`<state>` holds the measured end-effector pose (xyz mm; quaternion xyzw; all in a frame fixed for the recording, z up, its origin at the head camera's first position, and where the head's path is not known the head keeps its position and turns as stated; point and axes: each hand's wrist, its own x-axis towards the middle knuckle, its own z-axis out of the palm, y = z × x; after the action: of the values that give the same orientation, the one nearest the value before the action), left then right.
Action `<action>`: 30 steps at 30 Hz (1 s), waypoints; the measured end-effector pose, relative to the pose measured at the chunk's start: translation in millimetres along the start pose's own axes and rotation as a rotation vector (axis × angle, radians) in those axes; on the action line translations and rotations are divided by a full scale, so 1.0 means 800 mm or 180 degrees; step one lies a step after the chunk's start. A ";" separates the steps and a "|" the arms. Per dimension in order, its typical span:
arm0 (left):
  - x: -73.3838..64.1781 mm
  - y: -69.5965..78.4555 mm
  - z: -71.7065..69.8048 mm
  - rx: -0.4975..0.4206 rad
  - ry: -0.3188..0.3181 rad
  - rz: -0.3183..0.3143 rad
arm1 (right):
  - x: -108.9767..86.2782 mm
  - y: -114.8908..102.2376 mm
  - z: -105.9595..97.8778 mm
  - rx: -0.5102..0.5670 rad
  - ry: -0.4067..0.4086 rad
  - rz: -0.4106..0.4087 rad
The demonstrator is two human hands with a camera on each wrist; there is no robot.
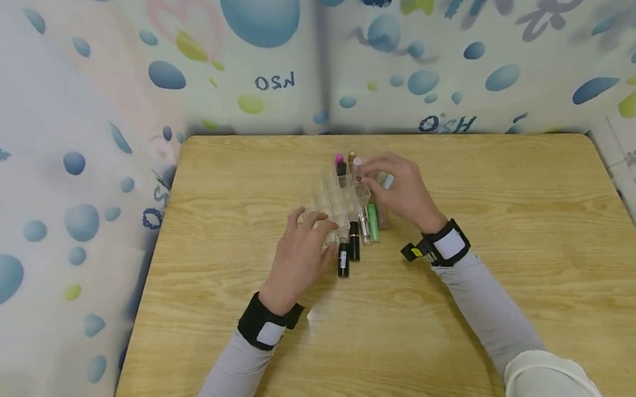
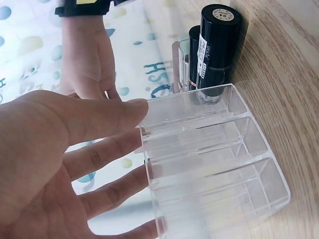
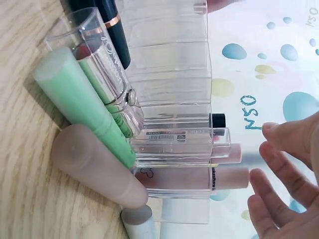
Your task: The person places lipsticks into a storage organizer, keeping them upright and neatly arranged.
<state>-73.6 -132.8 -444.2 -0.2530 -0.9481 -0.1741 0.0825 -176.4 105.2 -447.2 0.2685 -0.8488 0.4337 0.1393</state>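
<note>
A clear compartmented organizer (image 1: 333, 192) stands on the table. My left hand (image 1: 299, 254) rests at its near left end, thumb (image 2: 132, 112) at a corner of the rim and spread fingers along the edge. Over the far right end is my right hand (image 1: 403, 190). In the right wrist view its fingers are loosely bent and apart, fingertips close to the cap of a pale pink lip gloss tube (image 3: 232, 178) standing in a compartment. Beside that tube stand a clear case with a barcode label (image 3: 164, 136) and a tube with a black cap (image 3: 218, 120).
Along the organizer's right side stand two black lipsticks (image 1: 343, 261), a clear-capped lipstick (image 3: 102, 74), a green tube (image 3: 75, 94), a brownish-pink tube (image 3: 97, 164) and a whitish one (image 3: 139, 221). A patterned wall (image 1: 285, 99) rises behind the wooden table (image 1: 528, 236).
</note>
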 end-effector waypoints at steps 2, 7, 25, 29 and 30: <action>0.001 0.000 -0.001 -0.0002 -0.0002 0.0002 | -0.004 -0.006 -0.002 -0.0055 0.0050 -0.0053; 0.001 0.000 -0.001 0.0022 0.0020 0.0062 | -0.027 -0.020 -0.006 -0.0079 0.0114 -0.0115; -0.004 0.000 -0.005 -0.0012 0.0011 -0.0051 | -0.123 -0.078 0.047 -0.0143 -0.0605 0.0571; -0.004 0.004 -0.008 -0.0032 -0.0008 -0.0054 | -0.131 -0.083 0.061 -0.0236 -0.0671 0.0721; -0.004 0.005 -0.009 -0.0044 -0.0009 -0.0047 | -0.132 -0.084 0.064 -0.0298 -0.0675 0.0742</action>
<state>-68.3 -134.0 -437.5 -0.2468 -0.9488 -0.1809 0.0782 -51.5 67.0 -482.3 0.2057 -0.9034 0.3761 0.0100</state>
